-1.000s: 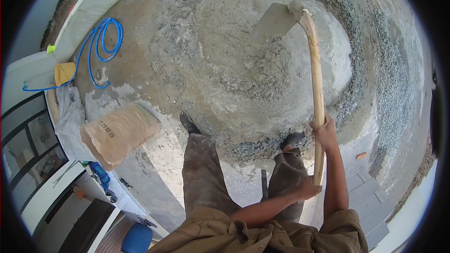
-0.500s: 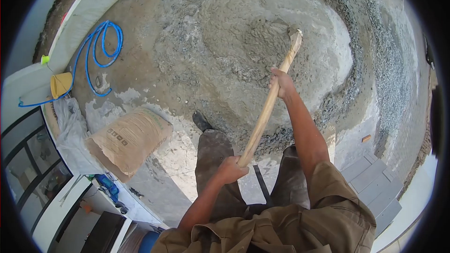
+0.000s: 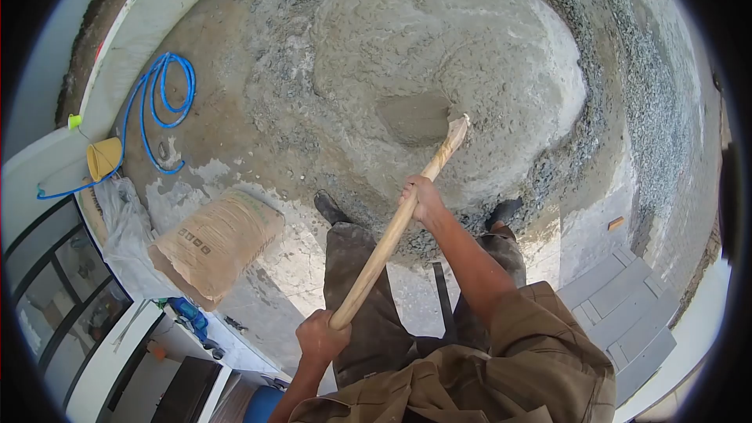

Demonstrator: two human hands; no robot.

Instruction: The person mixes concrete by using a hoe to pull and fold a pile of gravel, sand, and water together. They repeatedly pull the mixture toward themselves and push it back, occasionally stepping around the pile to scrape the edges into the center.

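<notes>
Both of my hands grip the long wooden handle of a hoe (image 3: 384,244). My left hand (image 3: 323,335) is wrapped round its rear end, close to my left thigh. Farther up the handle, my right hand (image 3: 423,199) is closed round it in front of my legs. The handle slants up and away to the right. At its far end, a flat, mortar-coated blade (image 3: 417,116) appears to lie in the wet grey concrete mix (image 3: 470,39). The blade's edges are hard to tell from the mix.
Gravel (image 3: 646,102) rings the mix. To the left lie a torn paper cement bag (image 3: 223,239), a coiled blue hose (image 3: 192,94), a yellow bucket (image 3: 103,158) and clear plastic sheeting (image 3: 125,227). Grey boards (image 3: 623,305) lie at right. My boots (image 3: 330,207) stand at the near edge.
The hoe and both hands have come back toward my body and to the left. A smooth patch now shows at the hoe's far end. My right boot has come into view.
</notes>
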